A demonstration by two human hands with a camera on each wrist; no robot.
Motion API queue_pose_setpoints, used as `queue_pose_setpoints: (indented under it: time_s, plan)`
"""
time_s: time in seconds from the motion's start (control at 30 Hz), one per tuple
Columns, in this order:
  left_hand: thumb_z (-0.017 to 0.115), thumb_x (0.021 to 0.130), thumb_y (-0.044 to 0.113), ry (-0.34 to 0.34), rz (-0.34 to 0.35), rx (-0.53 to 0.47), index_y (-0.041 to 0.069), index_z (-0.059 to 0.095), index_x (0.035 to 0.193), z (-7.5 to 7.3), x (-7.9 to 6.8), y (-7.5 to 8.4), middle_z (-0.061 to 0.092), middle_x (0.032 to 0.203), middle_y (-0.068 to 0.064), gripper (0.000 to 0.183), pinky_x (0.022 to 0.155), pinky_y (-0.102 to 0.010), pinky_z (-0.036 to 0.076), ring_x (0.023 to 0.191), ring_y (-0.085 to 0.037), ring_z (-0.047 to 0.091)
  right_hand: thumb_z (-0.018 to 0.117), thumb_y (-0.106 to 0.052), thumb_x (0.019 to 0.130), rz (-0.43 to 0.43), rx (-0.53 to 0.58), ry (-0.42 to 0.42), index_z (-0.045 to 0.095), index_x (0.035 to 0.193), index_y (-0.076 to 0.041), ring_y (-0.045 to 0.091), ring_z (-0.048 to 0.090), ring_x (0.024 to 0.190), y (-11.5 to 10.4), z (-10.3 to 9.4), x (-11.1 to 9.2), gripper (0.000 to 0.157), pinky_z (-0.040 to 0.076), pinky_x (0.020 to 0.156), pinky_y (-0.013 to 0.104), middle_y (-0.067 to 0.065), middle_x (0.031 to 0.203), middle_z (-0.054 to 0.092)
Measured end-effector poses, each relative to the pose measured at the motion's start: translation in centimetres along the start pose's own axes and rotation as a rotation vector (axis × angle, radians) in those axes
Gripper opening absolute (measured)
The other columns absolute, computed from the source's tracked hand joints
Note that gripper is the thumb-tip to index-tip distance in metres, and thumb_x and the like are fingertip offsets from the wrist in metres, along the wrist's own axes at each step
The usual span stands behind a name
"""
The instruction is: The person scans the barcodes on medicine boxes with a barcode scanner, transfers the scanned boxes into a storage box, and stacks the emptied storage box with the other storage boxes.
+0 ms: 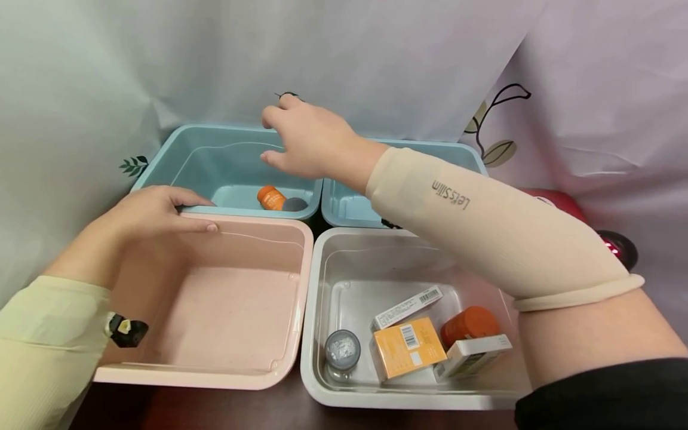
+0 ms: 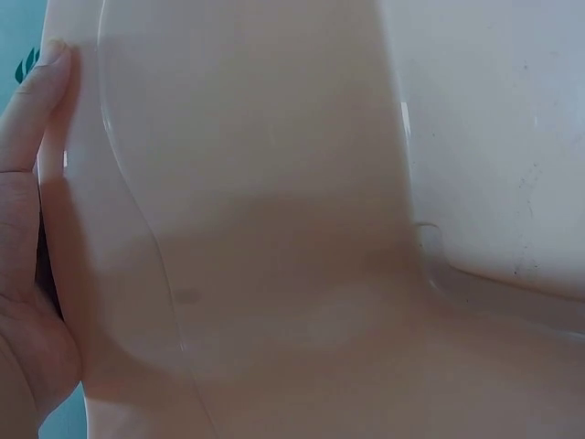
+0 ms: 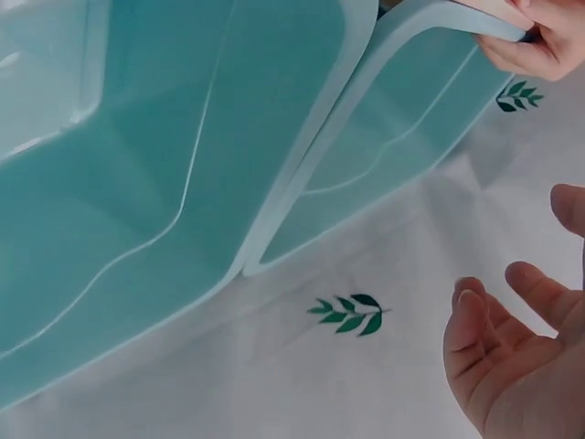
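Note:
My left hand [image 1: 156, 215] grips where the pink bin [image 1: 236, 322] meets the left blue bin [image 1: 215, 143] behind it. The thumb [image 2: 27, 110] lies on the pink rim, while the fingers reach over the blue bin's front rim. My right hand [image 1: 309, 137] hovers above the blue bins near their back edge. Its fingers are loosely bent and hold nothing, as the right wrist view shows the hand [image 3: 521, 366] against the white cloth. In the left blue bin lie an orange bottle [image 1: 271, 198] and a grey-lidded item [image 1: 295, 204], partly hidden by the front wall.
A white bin [image 1: 317, 358] at front right holds a grey-lidded jar [image 1: 342, 349], an orange box [image 1: 411, 346], white boxes [image 1: 408, 307] and an orange container [image 1: 470, 325]. My right forearm crosses above the right blue bin [image 1: 457, 149]. Hanging cloth [image 1: 376, 65] stands close behind.

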State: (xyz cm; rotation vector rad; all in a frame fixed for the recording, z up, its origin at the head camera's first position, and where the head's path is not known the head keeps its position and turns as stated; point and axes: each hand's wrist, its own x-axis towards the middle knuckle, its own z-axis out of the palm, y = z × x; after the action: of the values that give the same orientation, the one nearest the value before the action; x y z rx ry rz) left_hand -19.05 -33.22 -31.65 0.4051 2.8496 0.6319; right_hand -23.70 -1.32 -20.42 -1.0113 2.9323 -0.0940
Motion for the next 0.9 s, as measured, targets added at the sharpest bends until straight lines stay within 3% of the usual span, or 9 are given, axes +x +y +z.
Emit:
queue_pose_setpoints:
  time_s: [0.23,0.6,0.73,0.9]
  plan:
    - [0.091,0.085,0.051,0.001,0.013,0.021,0.026,0.080,0.128,0.0,0.2,-0.5,0.074,0.127,-0.004,0.051,0.095,-0.049,0.050,0.115,-0.025,0.065,0.059,-0.054,0.106,0.012,-0.033,-0.030,0.053,0.152,-0.022,0.016,0.062,0.109,1.2,0.0,-1.1,0.056,0.054,0.086,0.038,0.001,0.148,0.046]
    - [0.091,0.085,0.049,-0.004,0.003,0.034,0.023,0.079,0.131,-0.4,0.2,-1.5,0.073,0.131,-0.008,0.055,0.095,-0.051,0.049,0.119,-0.029,0.064,0.061,-0.049,0.106,-0.073,-0.084,-0.050,0.059,0.146,-0.020,0.018,0.062,0.104,2.7,1.5,-3.1,0.049,0.055,0.082,0.037,0.003,0.142,0.050]
    - [0.091,0.085,0.050,0.006,0.006,0.049,0.024,0.080,0.130,-0.4,0.3,-1.7,0.074,0.130,-0.006,0.053,0.093,-0.042,0.050,0.116,-0.024,0.063,0.064,-0.046,0.106,-0.136,-0.057,-0.001,0.063,0.141,-0.019,0.019,0.062,0.104,3.1,1.6,-4.6,0.045,0.054,0.084,0.038,0.003,0.138,0.054]
    - [0.092,0.083,0.050,0.027,0.011,0.071,0.028,0.081,0.127,-0.6,0.3,-1.9,0.075,0.127,-0.002,0.050,0.088,-0.030,0.047,0.106,-0.006,0.061,0.067,-0.036,0.104,-0.248,-0.020,0.082,0.069,0.133,-0.015,0.019,0.063,0.101,3.4,2.7,-7.1,0.036,0.055,0.082,0.039,0.004,0.128,0.060]
